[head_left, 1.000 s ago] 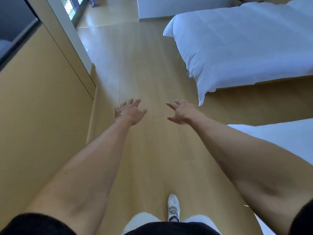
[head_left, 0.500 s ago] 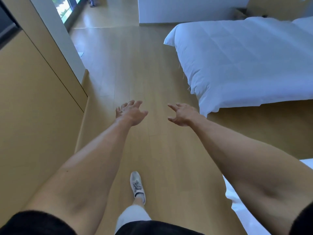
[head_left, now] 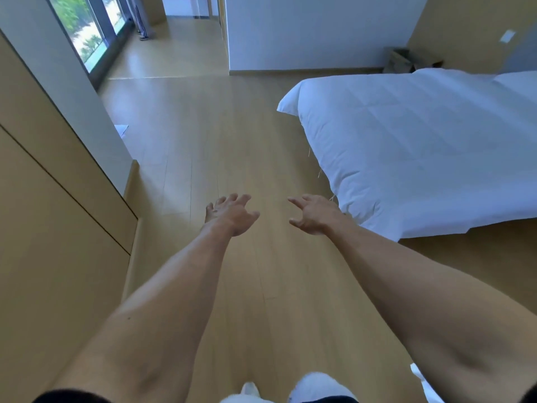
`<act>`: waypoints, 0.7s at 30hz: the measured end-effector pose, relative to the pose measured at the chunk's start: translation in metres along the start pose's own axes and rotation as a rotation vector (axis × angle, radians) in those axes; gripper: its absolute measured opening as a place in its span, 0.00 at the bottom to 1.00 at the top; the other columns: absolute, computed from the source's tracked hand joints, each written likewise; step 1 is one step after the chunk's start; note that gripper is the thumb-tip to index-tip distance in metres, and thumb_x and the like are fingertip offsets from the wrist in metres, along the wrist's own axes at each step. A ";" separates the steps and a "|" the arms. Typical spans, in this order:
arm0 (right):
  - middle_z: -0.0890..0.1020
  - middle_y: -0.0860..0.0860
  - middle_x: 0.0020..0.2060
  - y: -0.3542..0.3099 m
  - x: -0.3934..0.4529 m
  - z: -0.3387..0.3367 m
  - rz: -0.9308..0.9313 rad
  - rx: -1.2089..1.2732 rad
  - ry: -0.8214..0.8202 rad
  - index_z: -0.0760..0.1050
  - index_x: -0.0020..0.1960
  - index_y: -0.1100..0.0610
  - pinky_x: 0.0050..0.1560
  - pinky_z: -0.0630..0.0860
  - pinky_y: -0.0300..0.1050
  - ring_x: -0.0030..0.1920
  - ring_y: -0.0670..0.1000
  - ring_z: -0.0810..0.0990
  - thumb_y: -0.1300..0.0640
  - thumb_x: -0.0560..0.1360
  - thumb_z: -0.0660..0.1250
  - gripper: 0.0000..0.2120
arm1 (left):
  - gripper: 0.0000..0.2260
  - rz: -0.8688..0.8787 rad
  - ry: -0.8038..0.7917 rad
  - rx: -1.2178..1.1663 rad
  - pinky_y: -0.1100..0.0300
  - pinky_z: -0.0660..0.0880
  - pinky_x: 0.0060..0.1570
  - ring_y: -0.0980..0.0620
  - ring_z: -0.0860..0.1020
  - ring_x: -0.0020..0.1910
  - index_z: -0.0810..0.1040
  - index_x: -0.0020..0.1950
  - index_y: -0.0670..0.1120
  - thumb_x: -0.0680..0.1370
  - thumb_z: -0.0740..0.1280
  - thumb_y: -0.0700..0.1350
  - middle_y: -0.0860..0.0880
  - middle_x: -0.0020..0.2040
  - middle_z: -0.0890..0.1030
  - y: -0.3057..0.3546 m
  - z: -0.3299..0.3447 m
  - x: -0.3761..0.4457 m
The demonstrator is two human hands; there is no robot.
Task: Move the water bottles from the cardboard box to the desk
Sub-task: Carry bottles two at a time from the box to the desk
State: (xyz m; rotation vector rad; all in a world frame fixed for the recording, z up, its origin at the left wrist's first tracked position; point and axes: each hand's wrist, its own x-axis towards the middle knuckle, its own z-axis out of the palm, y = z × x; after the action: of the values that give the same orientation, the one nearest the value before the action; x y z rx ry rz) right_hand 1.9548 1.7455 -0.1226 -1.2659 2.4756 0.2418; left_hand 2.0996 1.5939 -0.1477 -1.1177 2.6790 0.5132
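Head view: left hand (head_left: 229, 215) and right hand (head_left: 312, 215) empty, fingers spread.

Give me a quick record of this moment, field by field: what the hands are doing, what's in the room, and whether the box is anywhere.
left hand: held out, fingers loosely spread, empty
right hand: held out, fingers relaxed, empty
cardboard box: far corner, on the floor beyond the bed
bed: white duvet, to the right
floor: light wood
window: far left
water bottles: none visible
desk: not in view
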 end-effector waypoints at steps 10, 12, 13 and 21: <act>0.54 0.50 0.80 -0.006 0.171 -0.045 -0.023 -0.005 -0.039 0.47 0.81 0.41 0.76 0.59 0.55 0.79 0.54 0.55 0.37 0.81 0.55 0.32 | 0.28 -0.052 -0.001 -0.031 0.43 0.53 0.75 0.45 0.57 0.79 0.60 0.79 0.58 0.81 0.57 0.63 0.50 0.81 0.60 -0.026 -0.042 0.154; 0.54 0.50 0.80 -0.005 0.211 -0.057 -0.043 -0.006 -0.042 0.47 0.81 0.42 0.76 0.59 0.55 0.79 0.54 0.55 0.38 0.81 0.55 0.32 | 0.28 -0.071 0.004 -0.025 0.43 0.53 0.75 0.45 0.57 0.79 0.60 0.79 0.58 0.81 0.57 0.63 0.50 0.81 0.60 -0.029 -0.052 0.190; 0.54 0.51 0.80 -0.004 0.232 -0.063 -0.055 -0.004 -0.044 0.47 0.81 0.42 0.76 0.59 0.55 0.79 0.54 0.55 0.38 0.81 0.55 0.32 | 0.27 -0.083 0.003 -0.020 0.43 0.53 0.75 0.45 0.57 0.79 0.60 0.79 0.58 0.81 0.56 0.63 0.50 0.81 0.60 -0.030 -0.057 0.209; 0.54 0.50 0.80 0.018 0.375 -0.122 -0.117 -0.007 -0.075 0.46 0.81 0.42 0.76 0.59 0.57 0.79 0.54 0.55 0.38 0.81 0.55 0.32 | 0.28 -0.143 -0.016 0.018 0.42 0.53 0.75 0.44 0.57 0.79 0.58 0.80 0.58 0.81 0.56 0.63 0.50 0.81 0.59 -0.024 -0.109 0.347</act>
State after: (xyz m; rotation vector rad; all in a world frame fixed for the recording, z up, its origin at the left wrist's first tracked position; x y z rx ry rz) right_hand 1.7092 1.4375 -0.1531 -1.3733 2.3306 0.2631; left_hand 1.8705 1.3105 -0.1591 -1.2827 2.5599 0.4707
